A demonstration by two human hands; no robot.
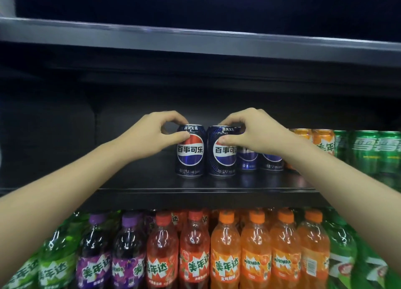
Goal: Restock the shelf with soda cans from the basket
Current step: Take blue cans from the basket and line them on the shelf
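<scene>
Two dark blue Pepsi cans stand upright side by side near the front of the black shelf [152,180]. My left hand [156,132] grips the top of the left can [190,156] with thumb and curled fingers. My right hand [249,132] grips the top of the right can [222,158] the same way. Both cans rest on the shelf board. The basket is out of view.
Behind my right hand stand more Pepsi cans [247,160], then orange cans [323,145] and green cans [368,152] to the right. The shelf left of the cans is bare. Below, rows of Mirinda bottles [225,252] fill the lower shelf. An upper shelf edge [195,39] runs overhead.
</scene>
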